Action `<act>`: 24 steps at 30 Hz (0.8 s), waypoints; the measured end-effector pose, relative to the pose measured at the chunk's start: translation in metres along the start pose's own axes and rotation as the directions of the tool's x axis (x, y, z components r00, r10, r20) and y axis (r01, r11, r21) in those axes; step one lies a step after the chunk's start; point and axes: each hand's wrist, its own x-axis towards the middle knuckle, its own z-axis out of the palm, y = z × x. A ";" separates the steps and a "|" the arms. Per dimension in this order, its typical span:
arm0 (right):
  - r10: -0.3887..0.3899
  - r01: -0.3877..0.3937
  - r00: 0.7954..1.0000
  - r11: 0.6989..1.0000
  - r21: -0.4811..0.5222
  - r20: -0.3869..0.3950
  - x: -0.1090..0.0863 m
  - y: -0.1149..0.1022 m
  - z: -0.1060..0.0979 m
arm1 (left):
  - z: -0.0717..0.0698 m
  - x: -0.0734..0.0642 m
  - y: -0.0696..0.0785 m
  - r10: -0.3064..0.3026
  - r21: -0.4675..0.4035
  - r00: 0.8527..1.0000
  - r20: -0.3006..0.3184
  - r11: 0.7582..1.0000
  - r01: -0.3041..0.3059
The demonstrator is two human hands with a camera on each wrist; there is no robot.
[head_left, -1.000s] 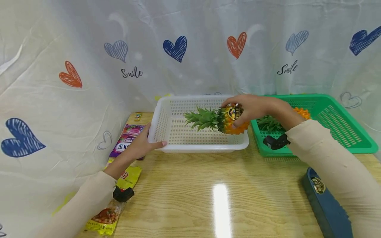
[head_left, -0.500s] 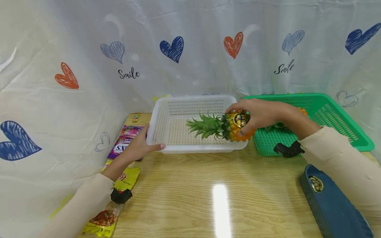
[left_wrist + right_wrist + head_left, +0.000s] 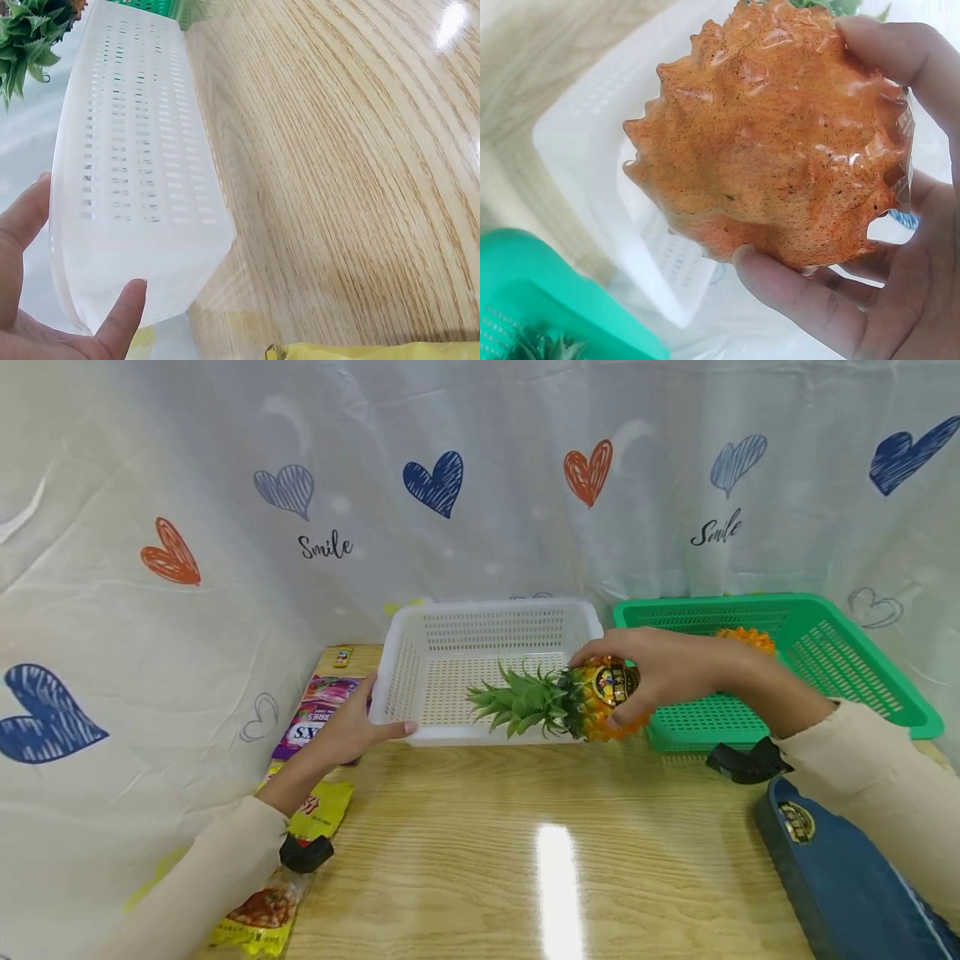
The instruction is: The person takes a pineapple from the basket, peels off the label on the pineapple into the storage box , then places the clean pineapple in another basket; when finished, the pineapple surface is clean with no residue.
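My right hand (image 3: 660,672) grips a toy-like pineapple (image 3: 600,693) by its orange body, over the front right corner of the white plastic basket (image 3: 495,737). The pineapple lies sideways with its green crown to the left and a black-and-gold label on its flank. In the right wrist view, fingers and thumb wrap the spiky orange body (image 3: 765,150). My left hand (image 3: 352,727) holds the left front corner of the white basket, thumb along the front and fingers at the left end. To the right, a second orange pineapple (image 3: 746,641) lies in the green basket (image 3: 795,610), partly hidden by my right forearm.
A dark blue oblong object (image 3: 825,860) with a round label lies at the right, partly under the right sleeve. Along the left edge lie a purple packet (image 3: 318,706), a yellow bag (image 3: 326,806) and a small yellow wrapper (image 3: 342,657). Patterned curtain (image 3: 510,552) backs the wooden table (image 3: 450,843).
My right hand has brought the pineapple nearer and slightly to the right, from over the white basket toward its front right corner. The left hand stays at the basket's corner.
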 end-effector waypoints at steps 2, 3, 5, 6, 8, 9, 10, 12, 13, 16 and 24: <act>-0.008 0.008 1.000 1.000 0.003 0.002 -0.002 -0.002 0.003 | 0.000 0.000 0.000 0.000 0.001 1.000 0.005 1.000 0.000; -0.010 0.010 1.000 1.000 0.002 0.003 -0.004 -0.002 0.005 | -0.001 -0.001 0.000 -0.002 0.000 1.000 0.007 1.000 0.002; -0.015 0.015 1.000 1.000 0.013 0.008 -0.006 -0.004 0.009 | -0.001 0.000 0.000 -0.005 -0.003 1.000 0.013 1.000 0.005; -0.015 0.014 1.000 1.000 0.016 0.011 -0.007 -0.005 0.010 | -0.002 0.000 0.001 -0.012 0.000 1.000 0.013 1.000 0.012; -0.020 0.020 1.000 1.000 0.015 0.013 -0.009 -0.007 0.014 | -0.003 0.000 0.001 -0.012 0.004 1.000 0.017 1.000 0.012; -0.021 0.021 1.000 1.000 0.016 0.014 -0.011 -0.008 0.016 | -0.003 0.000 0.001 -0.017 0.004 1.000 0.018 1.000 0.017; -0.027 0.027 0.999 0.999 0.020 0.017 -0.012 -0.009 0.018 | -0.003 0.000 0.001 -0.015 0.005 1.000 0.020 1.000 0.015; -0.033 0.033 0.999 0.999 0.010 0.016 -0.015 -0.012 0.022 | -0.004 0.000 0.001 -0.019 0.013 1.000 0.020 1.000 0.019; -0.036 0.036 0.999 0.999 0.012 0.017 -0.016 -0.014 0.024 | -0.004 0.001 0.000 -0.018 0.011 1.000 0.022 1.000 0.018; -0.045 0.045 0.999 0.999 0.016 0.024 -0.019 -0.017 0.032 | -0.005 0.001 -0.001 -0.024 0.008 0.999 0.023 1.000 0.024; -0.028 0.027 0.999 0.999 0.019 0.035 -0.024 -0.025 0.053 | -0.004 0.002 -0.001 -0.011 0.029 1.000 0.021 1.000 0.011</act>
